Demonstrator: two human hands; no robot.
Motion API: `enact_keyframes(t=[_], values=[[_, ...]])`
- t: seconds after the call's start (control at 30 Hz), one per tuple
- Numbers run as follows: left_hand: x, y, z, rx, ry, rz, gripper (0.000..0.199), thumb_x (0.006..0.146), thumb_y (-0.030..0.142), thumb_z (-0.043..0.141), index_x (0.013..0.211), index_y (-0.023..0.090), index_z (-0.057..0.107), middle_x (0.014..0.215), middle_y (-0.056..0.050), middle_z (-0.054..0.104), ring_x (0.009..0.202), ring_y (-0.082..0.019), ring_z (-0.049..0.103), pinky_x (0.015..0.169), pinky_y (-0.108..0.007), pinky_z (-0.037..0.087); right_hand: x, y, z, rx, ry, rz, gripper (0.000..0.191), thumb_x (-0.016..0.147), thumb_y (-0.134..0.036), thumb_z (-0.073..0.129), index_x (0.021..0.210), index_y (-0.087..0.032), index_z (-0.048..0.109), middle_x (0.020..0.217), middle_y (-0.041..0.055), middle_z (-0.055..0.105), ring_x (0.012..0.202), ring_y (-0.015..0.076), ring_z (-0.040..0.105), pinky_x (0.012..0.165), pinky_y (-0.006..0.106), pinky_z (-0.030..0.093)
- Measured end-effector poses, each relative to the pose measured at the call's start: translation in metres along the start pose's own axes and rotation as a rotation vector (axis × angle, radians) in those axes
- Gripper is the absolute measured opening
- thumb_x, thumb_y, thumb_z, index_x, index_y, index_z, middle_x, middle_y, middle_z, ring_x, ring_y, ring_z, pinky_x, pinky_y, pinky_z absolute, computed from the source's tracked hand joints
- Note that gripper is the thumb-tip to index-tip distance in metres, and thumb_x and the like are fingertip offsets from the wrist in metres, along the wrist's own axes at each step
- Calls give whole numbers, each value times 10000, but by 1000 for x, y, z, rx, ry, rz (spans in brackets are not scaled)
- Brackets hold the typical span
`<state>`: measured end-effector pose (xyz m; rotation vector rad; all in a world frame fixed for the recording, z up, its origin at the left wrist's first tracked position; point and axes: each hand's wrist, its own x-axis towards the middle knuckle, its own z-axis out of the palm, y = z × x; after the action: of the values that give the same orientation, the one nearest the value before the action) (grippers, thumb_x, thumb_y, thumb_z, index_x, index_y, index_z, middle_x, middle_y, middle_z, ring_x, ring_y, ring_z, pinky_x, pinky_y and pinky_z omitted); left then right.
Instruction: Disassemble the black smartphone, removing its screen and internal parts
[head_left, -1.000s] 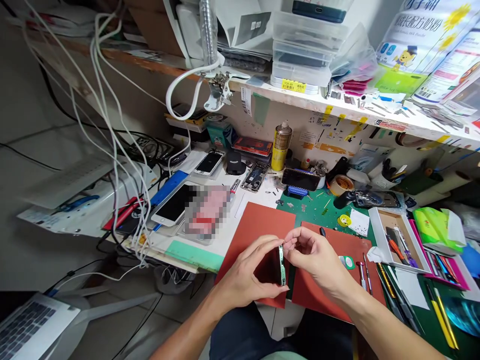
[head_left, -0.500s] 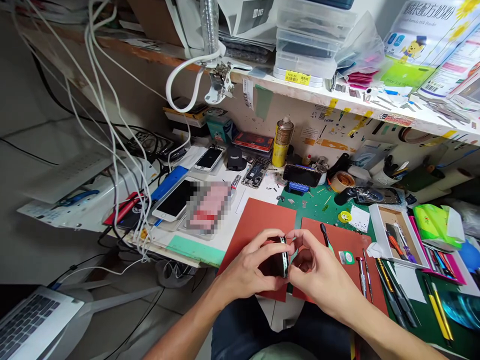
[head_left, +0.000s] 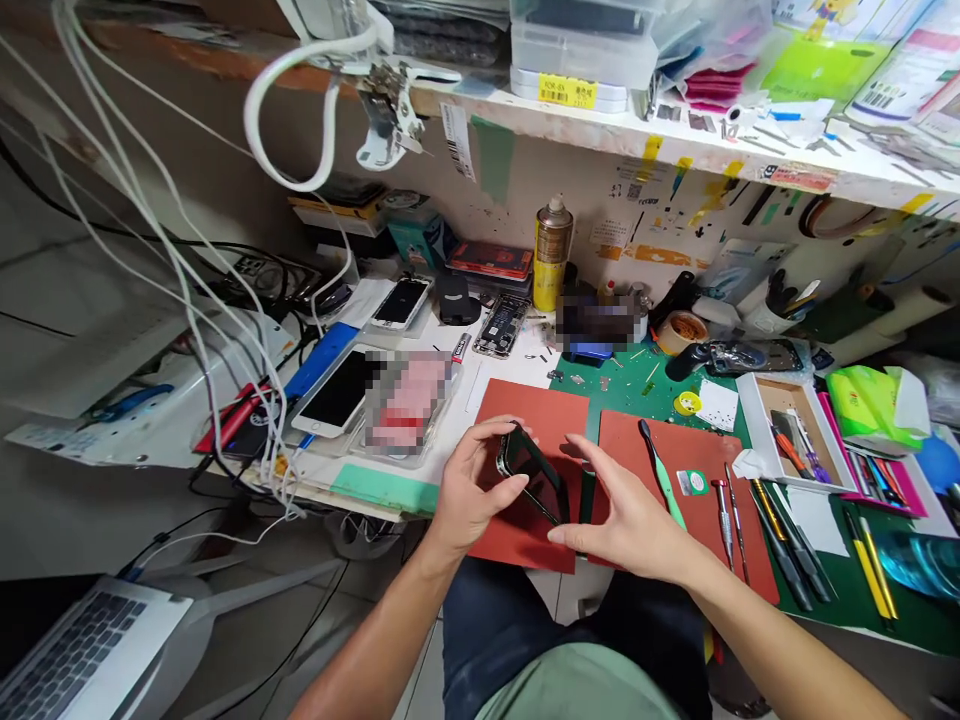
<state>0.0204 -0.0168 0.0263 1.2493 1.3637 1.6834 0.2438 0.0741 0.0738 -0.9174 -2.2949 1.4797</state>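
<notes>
My left hand [head_left: 476,485] grips a dark smartphone [head_left: 536,472] by one end, with the thumb on its near face and the fingers behind the top edge. The phone is tilted above the left red mat [head_left: 499,550], its dark glassy face turned partly up. My right hand [head_left: 630,510] is open at the phone's other end, thumb and fingers spread apart. Its thumb tip comes close to the phone's lower corner; whether it touches, I cannot tell. Right of that hand, a green-handled brush [head_left: 664,475] lies on the right red mat [head_left: 705,450].
Several screwdrivers [head_left: 724,525] and pens lie at the right. Behind them stands a white tray [head_left: 825,470] of tools. Other phones [head_left: 337,395] and an opened phone [head_left: 501,325] lie left and behind. A spray can [head_left: 552,255] stands under the shelf [head_left: 570,120]; white cables [head_left: 187,270] hang left.
The phone has turned from edge-on to show its dark face and has shifted left with my left hand. My right hand has spread its fingers away from it. The view has tilted downward.
</notes>
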Motion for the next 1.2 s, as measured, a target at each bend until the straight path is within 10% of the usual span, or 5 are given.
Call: enact_keyframes(t=[0.27, 0.57, 0.93, 1.2], values=[[-11, -13, 8, -50, 42, -111, 557, 861, 458, 879, 1301, 246, 611, 1424, -144, 662, 1328, -296, 681, 1161, -488, 556, 22, -4, -3, 121, -81, -102, 817, 881, -380, 858, 1574, -265, 441, 1337, 101, 758, 1172, 270, 749, 1050, 487, 595], [-9, -18, 3, -128, 31, -120, 549, 832, 402, 921, 1304, 261, 680, 1451, -121, 664, 1391, -284, 639, 1203, -436, 506, 38, -1, -14, 84, -149, -188, 787, 876, -360, 839, 1555, -258, 454, 1271, 73, 777, 1145, 249, 759, 1024, 425, 589], [-7, -19, -2, -189, -12, -93, 559, 812, 310, 944, 1325, 305, 722, 1443, -97, 675, 1391, -278, 642, 1209, -407, 493, 39, -16, -11, -186, -126, -243, 841, 814, -252, 713, 1592, -189, 401, 848, -43, 679, 642, 148, 542, 610, 272, 451], [-5, -18, -5, -164, -24, -62, 563, 792, 291, 957, 1315, 311, 749, 1435, -94, 687, 1392, -277, 643, 1215, -425, 504, 35, -21, -7, -239, -106, -263, 821, 815, -235, 692, 1575, -203, 386, 1254, 87, 737, 827, 200, 692, 712, 311, 543]])
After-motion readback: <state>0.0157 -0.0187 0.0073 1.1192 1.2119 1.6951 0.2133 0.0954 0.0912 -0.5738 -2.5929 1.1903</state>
